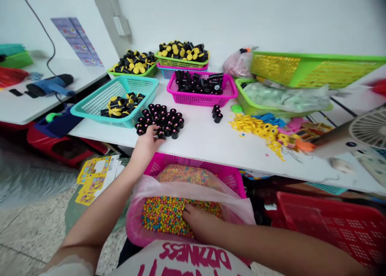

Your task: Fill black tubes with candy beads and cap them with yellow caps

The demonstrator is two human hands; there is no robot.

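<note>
At the front of a tight cluster of upright black plastic cylinders [161, 118], each with a pink spot on top, my left hand [145, 144] has its thumb and a finger around one black cylinder [161, 134]. My right hand [200, 221] dips into a mass of small multicoloured beads [164, 215] in an open clear plastic bag [235, 207]. Its fingertips are partly sunk among the beads, so their grip is hidden. The bag sits in a pink basket [239, 183] at my lap, tucked against the table front.
On the white table [199, 135] stand a turquoise basket [90, 103] of black-and-yellow pieces and a magenta basket [202, 99] of black tubes. Several black cylinders [216, 114] stand apart. Rightward lie yellow plastic pieces [256, 127] and a fan [356, 131]. A red crate [331, 223] stands low right.
</note>
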